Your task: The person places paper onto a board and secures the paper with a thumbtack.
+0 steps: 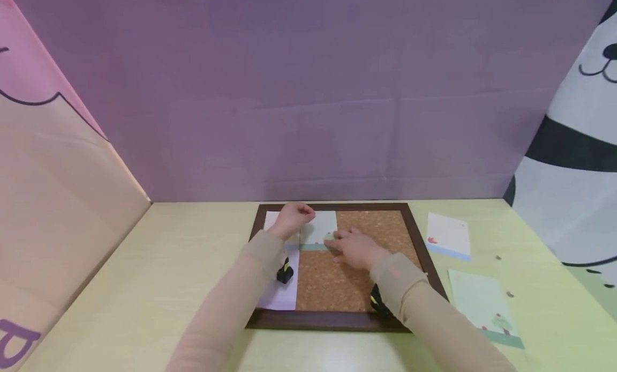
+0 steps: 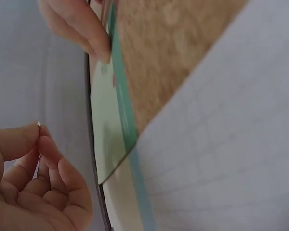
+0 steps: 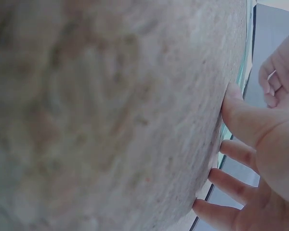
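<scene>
A cork board (image 1: 332, 283) in a dark wooden frame lies on the table. On its upper part is a pale green note sheet (image 1: 317, 227) with a darker green lower band. My right hand (image 1: 359, 250) rests on the board with fingers spread, the thumb and fingertips at the sheet's right side. Above the sheet's upper left, my left hand (image 1: 293, 217) pinches a tiny pin (image 2: 39, 123) between thumb and forefinger; only its shiny tip shows. To the left lie a lilac lined sheet (image 1: 279, 296) and a blue-banded sheet (image 2: 140, 192), partly hidden by the arm.
Right of the board lie a pinkish note sheet (image 1: 448, 235) with a blue band and a green one (image 1: 482, 302) with a tree print. Two tiny metallic pieces sit beside them, one small piece (image 1: 498, 257) farther back. A purple curtain (image 1: 328, 93) stands behind the table.
</scene>
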`<state>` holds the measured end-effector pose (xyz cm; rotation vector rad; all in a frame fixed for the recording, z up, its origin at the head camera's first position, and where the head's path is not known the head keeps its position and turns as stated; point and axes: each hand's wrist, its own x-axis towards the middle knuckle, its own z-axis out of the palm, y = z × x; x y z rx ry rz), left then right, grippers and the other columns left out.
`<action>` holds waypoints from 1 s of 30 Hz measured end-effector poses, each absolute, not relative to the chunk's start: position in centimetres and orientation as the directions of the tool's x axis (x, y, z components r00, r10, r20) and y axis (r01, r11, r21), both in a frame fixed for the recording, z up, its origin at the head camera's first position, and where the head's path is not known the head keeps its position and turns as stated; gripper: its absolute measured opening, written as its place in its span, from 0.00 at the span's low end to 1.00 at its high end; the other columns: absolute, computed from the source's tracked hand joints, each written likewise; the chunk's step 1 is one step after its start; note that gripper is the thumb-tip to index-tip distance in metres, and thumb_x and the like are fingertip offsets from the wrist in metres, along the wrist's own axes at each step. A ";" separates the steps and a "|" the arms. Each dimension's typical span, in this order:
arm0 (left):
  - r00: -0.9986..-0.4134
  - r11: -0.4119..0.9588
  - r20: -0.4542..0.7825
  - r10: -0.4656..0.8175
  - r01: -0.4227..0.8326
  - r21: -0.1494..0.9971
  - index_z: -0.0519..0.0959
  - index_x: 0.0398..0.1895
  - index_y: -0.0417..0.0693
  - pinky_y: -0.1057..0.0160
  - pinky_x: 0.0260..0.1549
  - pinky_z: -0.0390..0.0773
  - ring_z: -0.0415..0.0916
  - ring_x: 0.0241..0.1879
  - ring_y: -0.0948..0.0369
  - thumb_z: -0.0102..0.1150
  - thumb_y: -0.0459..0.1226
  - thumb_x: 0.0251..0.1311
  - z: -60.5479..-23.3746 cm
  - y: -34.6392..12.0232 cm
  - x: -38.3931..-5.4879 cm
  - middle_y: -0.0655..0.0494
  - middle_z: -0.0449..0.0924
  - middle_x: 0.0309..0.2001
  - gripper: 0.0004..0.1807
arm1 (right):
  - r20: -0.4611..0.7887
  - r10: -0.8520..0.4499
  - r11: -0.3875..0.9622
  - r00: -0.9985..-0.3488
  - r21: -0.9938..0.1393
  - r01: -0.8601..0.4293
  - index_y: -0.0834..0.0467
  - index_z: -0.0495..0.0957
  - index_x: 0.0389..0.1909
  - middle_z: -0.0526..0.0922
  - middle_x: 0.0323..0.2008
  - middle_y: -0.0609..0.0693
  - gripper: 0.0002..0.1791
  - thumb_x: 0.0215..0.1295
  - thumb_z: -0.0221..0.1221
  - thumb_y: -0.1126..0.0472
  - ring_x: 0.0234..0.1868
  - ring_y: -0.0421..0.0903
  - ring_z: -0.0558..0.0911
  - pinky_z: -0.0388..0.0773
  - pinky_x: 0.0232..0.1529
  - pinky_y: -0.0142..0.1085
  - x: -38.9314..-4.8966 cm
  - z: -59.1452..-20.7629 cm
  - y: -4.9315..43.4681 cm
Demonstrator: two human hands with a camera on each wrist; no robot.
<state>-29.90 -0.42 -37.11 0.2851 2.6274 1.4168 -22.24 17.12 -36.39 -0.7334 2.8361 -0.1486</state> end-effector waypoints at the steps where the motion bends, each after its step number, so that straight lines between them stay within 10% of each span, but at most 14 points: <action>1: -0.971 0.553 -0.041 0.234 0.098 0.827 0.81 0.39 0.39 0.68 0.33 0.71 0.72 0.34 0.61 0.56 0.35 0.62 -37.2 -0.3 -30.2 0.48 0.81 0.39 0.09 | -0.176 -0.486 0.873 -0.856 -0.150 -0.465 0.55 0.70 0.63 0.67 0.65 0.61 0.26 0.65 0.57 0.57 0.66 0.65 0.63 0.64 0.64 0.55 -22.2 -36.3 17.1; 20: -0.936 0.722 -0.152 0.316 0.134 0.679 0.83 0.35 0.40 0.62 0.40 0.75 0.74 0.38 0.57 0.59 0.34 0.58 -35.9 2.2 -33.4 0.50 0.81 0.38 0.07 | -0.141 -0.507 0.861 -0.850 -0.121 -0.493 0.57 0.71 0.62 0.70 0.62 0.63 0.26 0.63 0.59 0.58 0.63 0.65 0.66 0.60 0.66 0.55 -22.1 -36.1 17.2; 30: -0.939 0.785 -0.063 0.337 0.244 0.569 0.86 0.28 0.53 0.65 0.34 0.75 0.74 0.32 0.61 0.66 0.47 0.51 -50.6 2.2 -47.1 0.60 0.83 0.33 0.09 | -0.145 -0.514 0.857 -0.846 -0.138 -0.497 0.57 0.72 0.62 0.70 0.62 0.62 0.25 0.63 0.59 0.58 0.63 0.65 0.66 0.61 0.66 0.55 -21.7 -36.3 16.6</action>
